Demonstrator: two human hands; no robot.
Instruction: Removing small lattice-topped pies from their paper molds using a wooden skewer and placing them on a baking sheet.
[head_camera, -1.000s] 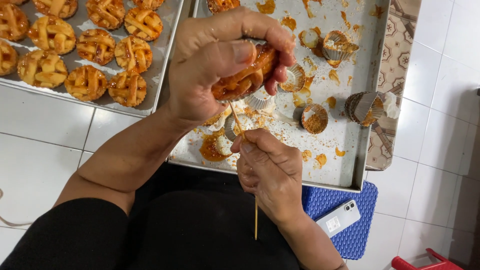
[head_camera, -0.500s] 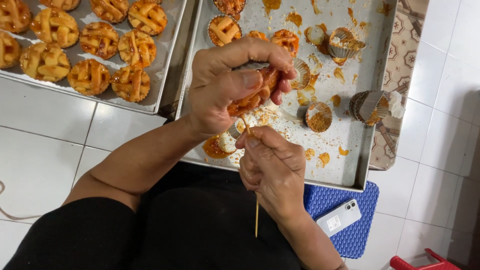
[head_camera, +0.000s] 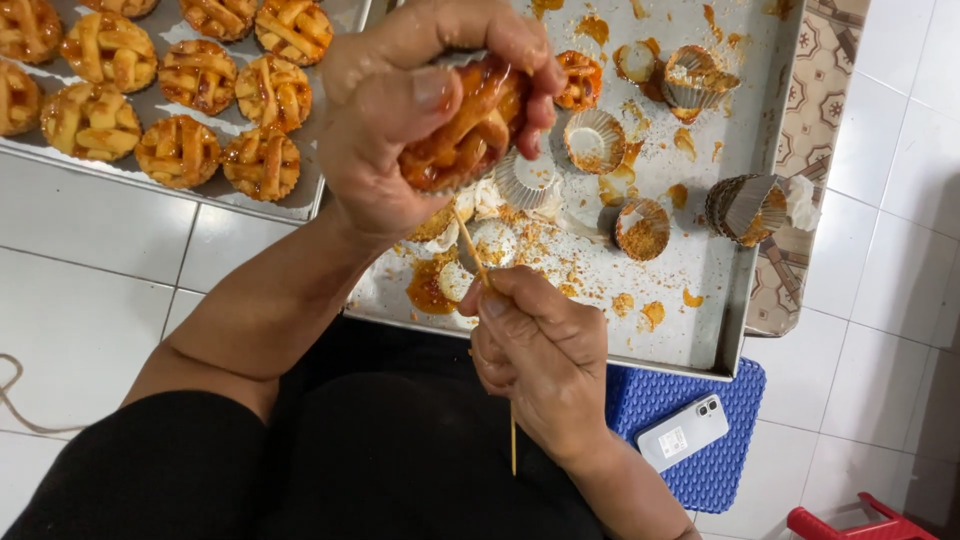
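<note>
while fingers grip tart (head_camera: 462, 130) and skewer (head_camera: 480, 275), crumb-strewn metal tray (head_camera: 740, 300), white tiled floor (head_camera: 80, 290)

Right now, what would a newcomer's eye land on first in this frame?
Top centre, the left hand has a grip on a glossy lattice-topped tart, lifted over a sticky, crumb-strewn metal tray. Just below, the right hand pokes a thin wooden skewer up at the tart's underside. At upper left, a second tray holds neat rows of finished tarts.
</note>
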